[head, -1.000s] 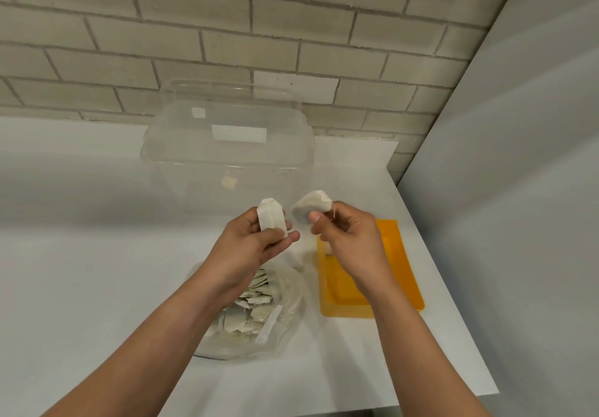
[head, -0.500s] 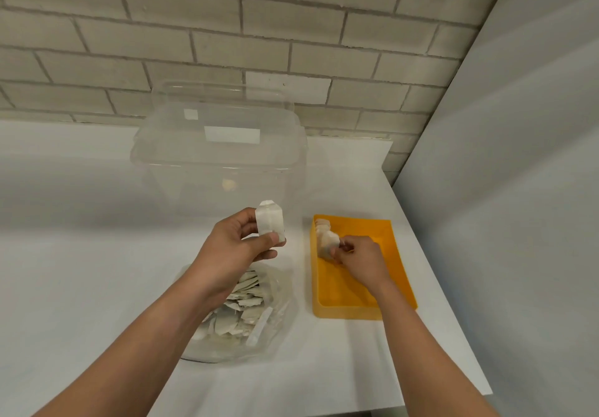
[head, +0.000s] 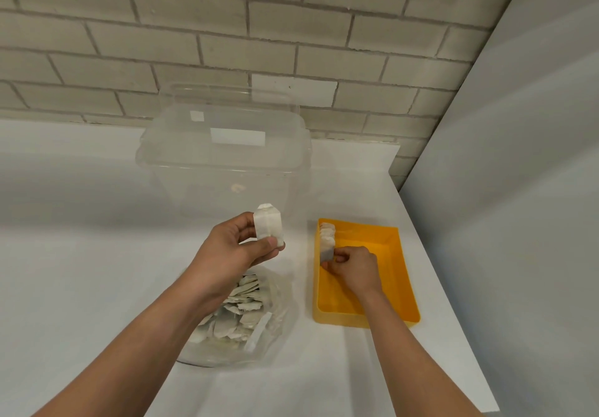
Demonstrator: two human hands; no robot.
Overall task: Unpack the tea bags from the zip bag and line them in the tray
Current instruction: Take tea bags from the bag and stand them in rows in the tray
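The right hand [head: 351,262] pinches a soft white paper tea bag [head: 326,251] into the row at the orange plastic tray's [head: 402,274] far-left corner, while the left hand [head: 236,251] grips another light, flimsy tea bag [head: 268,223] by its lower edge.

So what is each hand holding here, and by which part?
Left hand pinches an upright tea bag at its lower end. Right hand grips another tea bag by its lower edge, in the orange tray.
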